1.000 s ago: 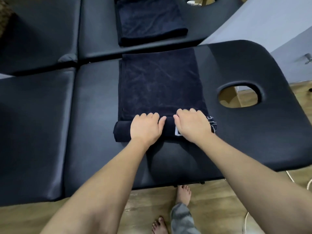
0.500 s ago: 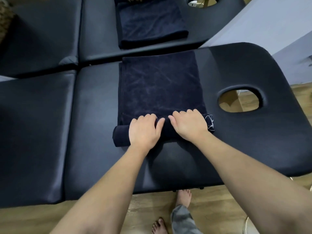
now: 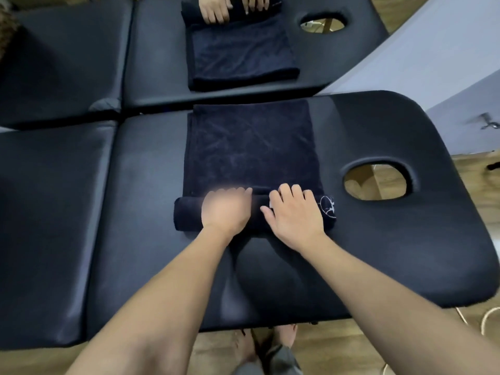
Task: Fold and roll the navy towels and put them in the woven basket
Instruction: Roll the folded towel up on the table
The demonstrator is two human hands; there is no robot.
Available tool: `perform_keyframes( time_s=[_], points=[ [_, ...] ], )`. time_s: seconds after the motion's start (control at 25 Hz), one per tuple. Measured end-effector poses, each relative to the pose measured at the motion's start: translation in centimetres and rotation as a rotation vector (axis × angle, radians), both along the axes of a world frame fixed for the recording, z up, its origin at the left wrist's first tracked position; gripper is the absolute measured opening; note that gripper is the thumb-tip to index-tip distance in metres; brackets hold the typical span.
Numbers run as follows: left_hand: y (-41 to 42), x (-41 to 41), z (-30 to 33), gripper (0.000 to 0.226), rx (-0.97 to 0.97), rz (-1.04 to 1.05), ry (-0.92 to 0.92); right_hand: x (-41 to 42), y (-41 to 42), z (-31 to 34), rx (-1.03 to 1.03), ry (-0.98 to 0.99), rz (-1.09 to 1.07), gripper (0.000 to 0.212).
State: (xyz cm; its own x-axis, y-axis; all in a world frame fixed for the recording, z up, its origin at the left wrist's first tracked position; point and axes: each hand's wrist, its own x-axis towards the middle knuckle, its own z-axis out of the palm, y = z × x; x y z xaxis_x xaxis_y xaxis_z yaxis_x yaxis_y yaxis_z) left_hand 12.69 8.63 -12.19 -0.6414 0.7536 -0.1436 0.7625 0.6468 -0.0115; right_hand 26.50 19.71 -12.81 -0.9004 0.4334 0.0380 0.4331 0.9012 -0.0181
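A folded navy towel (image 3: 251,147) lies flat on the near black massage table (image 3: 405,253), its near end wound into a thick roll (image 3: 186,212). Both my hands press on that roll side by side. My left hand (image 3: 226,208) is blurred and covers the roll's middle left. My right hand (image 3: 296,212) grips the roll's right part, beside a white embroidered mark (image 3: 328,207) at the end. A second navy towel (image 3: 240,52) lies on the far table, its far end partly rolled. The woven basket is not clearly in view.
Another person's two hands (image 3: 232,8) rest on the far towel's roll at the top edge. Each table has a face hole: the near face hole (image 3: 374,181) and the far face hole (image 3: 323,23). Wooden floor and bare feet (image 3: 270,345) show below; a cable (image 3: 484,319) lies at the right.
The roll has grown and moved away from me over the flat towel, my hands travelling with it. The view tipped up, and another person's hands now show on the far towel.
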Motion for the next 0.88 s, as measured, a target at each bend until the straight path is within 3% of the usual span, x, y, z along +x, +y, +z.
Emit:
perform_keyframes(
  time_s=[0.2, 0.4, 0.6, 0.8, 0.88],
  points=[
    [1.6, -1.6, 0.5, 0.060, -0.038, 0.077, -0.155, -1.2, 0.7, -0.9, 0.051, -0.009, -0.054, 0.045],
    [-0.9, 1.0, -0.5, 0.043, 0.210, 0.065, -0.007, -4.1, 3.2, 0.2, -0.064, -0.165, 0.059, 0.055],
    [-0.1, 0.0, -1.4, 0.046, 0.177, 0.019, 0.043, -6.7, 5.3, 1.2, -0.341, -0.276, -0.001, 0.051],
    [2.7, -3.0, 0.3, 0.053, 0.000, -0.027, -0.050, -5.0, 2.8, 0.7, -0.028, -0.069, -0.046, 0.042],
    [3.8, -4.0, 0.6, 0.054, -0.022, -0.008, -0.127, -4.3, 1.2, 0.1, -0.009, -0.057, -0.086, 0.039]
  ],
)
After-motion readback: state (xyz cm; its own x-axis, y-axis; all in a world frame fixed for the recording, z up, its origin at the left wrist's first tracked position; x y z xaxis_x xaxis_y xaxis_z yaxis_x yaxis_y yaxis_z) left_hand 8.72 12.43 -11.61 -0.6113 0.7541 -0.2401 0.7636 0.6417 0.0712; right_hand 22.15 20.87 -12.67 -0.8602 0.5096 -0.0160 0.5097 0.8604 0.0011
